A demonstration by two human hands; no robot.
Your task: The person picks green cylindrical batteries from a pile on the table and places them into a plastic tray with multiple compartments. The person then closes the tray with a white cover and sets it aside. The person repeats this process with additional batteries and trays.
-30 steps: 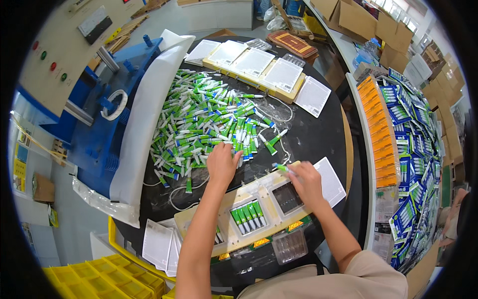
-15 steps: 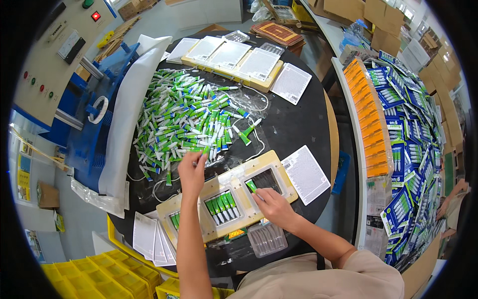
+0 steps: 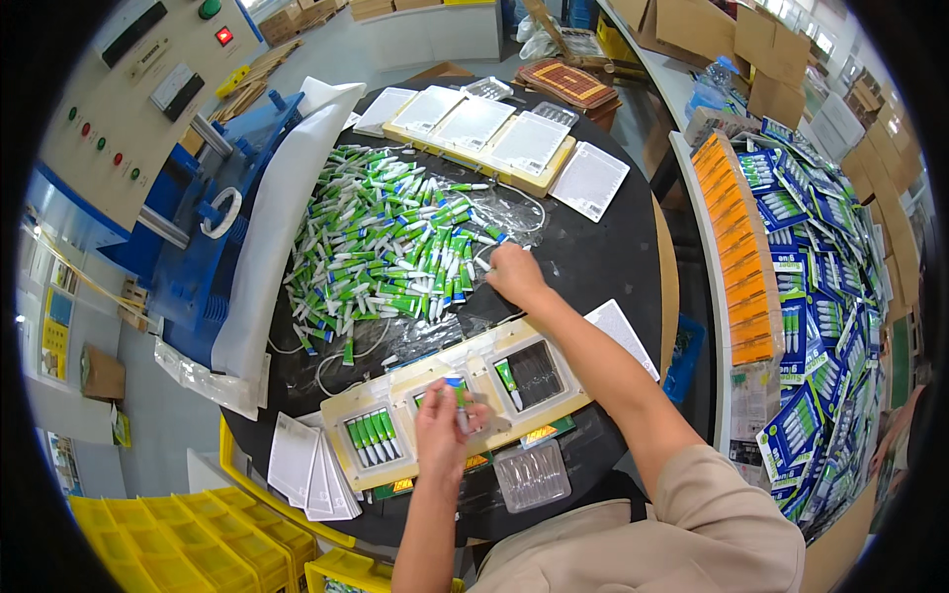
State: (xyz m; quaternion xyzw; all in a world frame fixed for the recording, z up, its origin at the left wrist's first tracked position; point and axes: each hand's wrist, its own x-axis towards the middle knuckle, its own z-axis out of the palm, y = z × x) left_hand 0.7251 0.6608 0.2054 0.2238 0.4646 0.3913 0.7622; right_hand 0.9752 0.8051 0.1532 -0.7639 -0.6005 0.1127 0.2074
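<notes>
My left hand (image 3: 442, 431) pinches a small green-and-white glue tube (image 3: 455, 383), its blue end up, over the middle window of a cream tray (image 3: 341, 405). The tray's left window holds a row of glue tubes (image 3: 374, 438). My left hand partly hides the middle window. One glue tube (image 3: 508, 383) lies at the left side of the right window. Farther out, my right hand (image 3: 518, 277) has its fingers closed on a glue tube (image 3: 483, 264) at the right edge of a large loose pile of tubes (image 3: 381, 237); the fingers mostly hide that tube.
A second cream tray (image 3: 554, 176) with white cards stands at the far side of the black round table (image 3: 603, 252). Fanned cards (image 3: 297, 465) and a clear blister (image 3: 534, 476) lie near me. Blue machinery (image 3: 232, 188) stands left; packed glue cards (image 3: 806, 326) fill the right side.
My right hand has left the tray's right window, where a tube now lies, and reached out to the pile. My left hand has come back from the pile to the middle window with a tube.
</notes>
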